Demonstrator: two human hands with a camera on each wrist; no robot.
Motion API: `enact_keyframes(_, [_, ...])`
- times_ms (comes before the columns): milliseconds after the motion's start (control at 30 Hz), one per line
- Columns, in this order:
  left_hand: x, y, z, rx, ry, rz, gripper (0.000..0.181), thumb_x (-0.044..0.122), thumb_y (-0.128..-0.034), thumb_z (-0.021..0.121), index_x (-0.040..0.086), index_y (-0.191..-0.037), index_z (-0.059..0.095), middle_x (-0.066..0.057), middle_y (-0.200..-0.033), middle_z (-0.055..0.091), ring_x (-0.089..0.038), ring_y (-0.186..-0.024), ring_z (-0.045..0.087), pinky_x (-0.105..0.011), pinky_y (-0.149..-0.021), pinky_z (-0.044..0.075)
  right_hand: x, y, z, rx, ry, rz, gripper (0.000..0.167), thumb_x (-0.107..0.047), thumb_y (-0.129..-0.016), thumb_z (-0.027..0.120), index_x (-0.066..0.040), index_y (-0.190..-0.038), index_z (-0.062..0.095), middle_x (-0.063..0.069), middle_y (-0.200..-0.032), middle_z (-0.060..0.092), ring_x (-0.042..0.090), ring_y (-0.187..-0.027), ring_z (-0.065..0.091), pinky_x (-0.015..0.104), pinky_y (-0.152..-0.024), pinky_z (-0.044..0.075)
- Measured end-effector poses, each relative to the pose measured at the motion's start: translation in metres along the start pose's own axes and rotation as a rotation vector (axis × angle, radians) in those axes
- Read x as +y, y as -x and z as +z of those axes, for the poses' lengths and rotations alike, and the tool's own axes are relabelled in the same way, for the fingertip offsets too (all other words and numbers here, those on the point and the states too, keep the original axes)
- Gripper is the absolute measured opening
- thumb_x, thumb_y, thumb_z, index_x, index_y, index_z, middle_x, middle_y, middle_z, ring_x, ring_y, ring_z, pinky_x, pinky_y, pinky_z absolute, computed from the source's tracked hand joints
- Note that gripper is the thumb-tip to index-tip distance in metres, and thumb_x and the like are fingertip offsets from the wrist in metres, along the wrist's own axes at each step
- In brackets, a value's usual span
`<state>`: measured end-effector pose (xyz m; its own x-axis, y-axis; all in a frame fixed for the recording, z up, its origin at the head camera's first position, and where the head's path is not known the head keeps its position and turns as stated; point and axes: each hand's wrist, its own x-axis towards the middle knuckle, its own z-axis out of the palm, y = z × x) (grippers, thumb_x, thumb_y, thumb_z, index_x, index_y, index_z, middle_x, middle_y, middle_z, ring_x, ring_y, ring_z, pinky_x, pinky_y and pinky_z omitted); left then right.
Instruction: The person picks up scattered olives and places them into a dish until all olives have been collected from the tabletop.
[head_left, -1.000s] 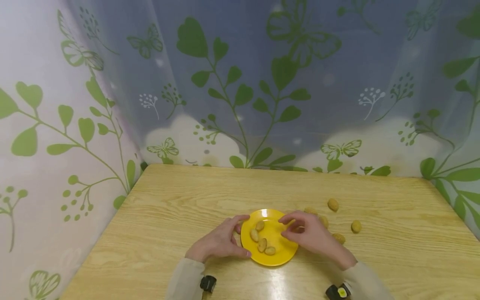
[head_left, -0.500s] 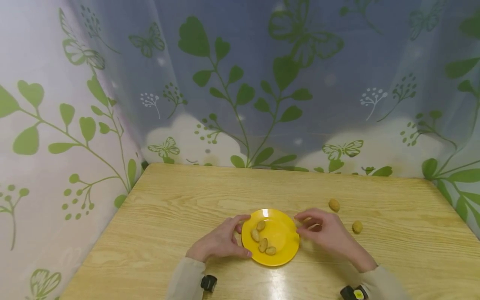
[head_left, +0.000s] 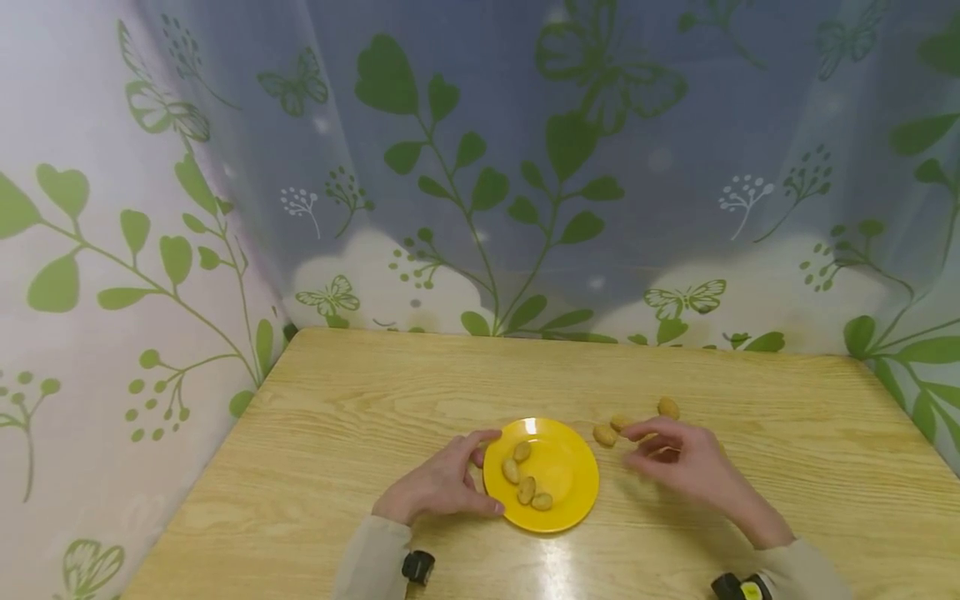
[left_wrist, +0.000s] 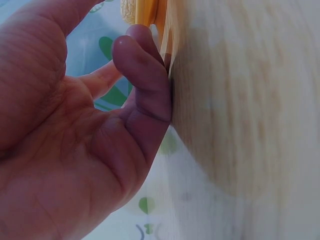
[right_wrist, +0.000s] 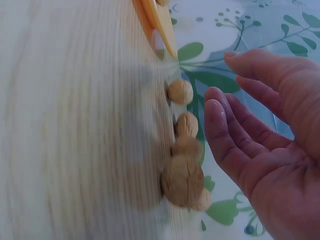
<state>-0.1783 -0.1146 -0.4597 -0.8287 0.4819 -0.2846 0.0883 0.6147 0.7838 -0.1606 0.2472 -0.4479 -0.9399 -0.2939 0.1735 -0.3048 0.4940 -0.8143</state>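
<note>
In the head view, a yellow plate (head_left: 573, 492) bears several walnuts (head_left: 527, 490) on its left half. My left hand (head_left: 442, 479) holds the plate's left rim between thumb and fingers. Its curled fingers rest on the wood beside the plate edge (left_wrist: 145, 12) in the left wrist view. To the right of the plate hovers my right hand (head_left: 693, 462), fingers loosely bent and apart, with nothing between them. Loose walnuts (head_left: 604, 435) lie by its fingertips. The right wrist view shows several walnuts (right_wrist: 182, 180) in a row on the table, below the hand.
The wooden table (head_left: 360, 375) reaches back to a curtain (head_left: 480, 167) printed with leaves and butterflies. One walnut (head_left: 668, 407) sits farther back, behind the right hand. Dark wrist cameras (head_left: 417, 567) are strapped at both cuffs.
My right hand has moved right, from over the plate to beyond its right edge, uncovering two walnuts and hiding another on the right. The left hand and plate stay put.
</note>
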Motion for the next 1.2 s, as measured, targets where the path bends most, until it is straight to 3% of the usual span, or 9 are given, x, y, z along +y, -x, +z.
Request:
enact_keyframes(133, [0.0,0.0,0.0,-0.001,0.015,0.005,0.095,0.026,-0.0761,0.09,0.021,-0.156,0.039,-0.005,-0.118,0.051,-0.014,-0.077,0.059,-0.025,-0.068,0.05,0.005,0.001,-0.009,-0.001,0.022,0.046,0.03,-0.014,-0.089,0.08,-0.004,-0.116,0.073,0.017,-0.112,0.073,0.0,-0.088,0.068,0.024,-0.073,0.06])
enact_keyframes(533, [0.001,-0.001,0.0,-0.001,0.028,0.005,0.095,0.025,-0.0763,0.09,0.02,-0.156,0.039,-0.006,-0.118,0.052,-0.014,-0.076,0.057,-0.024,-0.068,0.049,0.021,-0.004,-0.027,-0.025,0.106,0.063,0.032,-0.018,-0.091,0.079,-0.008,-0.12,0.072,0.013,-0.114,0.073,-0.001,-0.088,0.067,0.023,-0.071,0.058])
enact_keyframes(833, [0.002,0.001,-0.001,-0.002,0.025,0.004,0.094,0.024,-0.0765,0.09,0.021,-0.156,0.039,-0.007,-0.119,0.052,-0.015,-0.077,0.058,-0.025,-0.068,0.049,0.032,-0.01,-0.03,-0.069,0.188,0.093,0.034,-0.027,-0.088,0.081,-0.012,-0.118,0.073,0.01,-0.113,0.075,0.002,-0.087,0.068,0.023,-0.069,0.057])
enact_keyframes(1200, [0.003,0.003,-0.001,0.001,0.014,0.0,0.095,0.025,-0.0763,0.09,0.021,-0.156,0.039,-0.007,-0.119,0.052,-0.015,-0.079,0.057,-0.025,-0.068,0.048,0.045,-0.013,-0.029,-0.124,0.19,0.103,0.041,-0.027,-0.085,0.083,-0.01,-0.121,0.072,0.005,-0.105,0.075,-0.001,-0.084,0.063,0.023,-0.071,0.053])
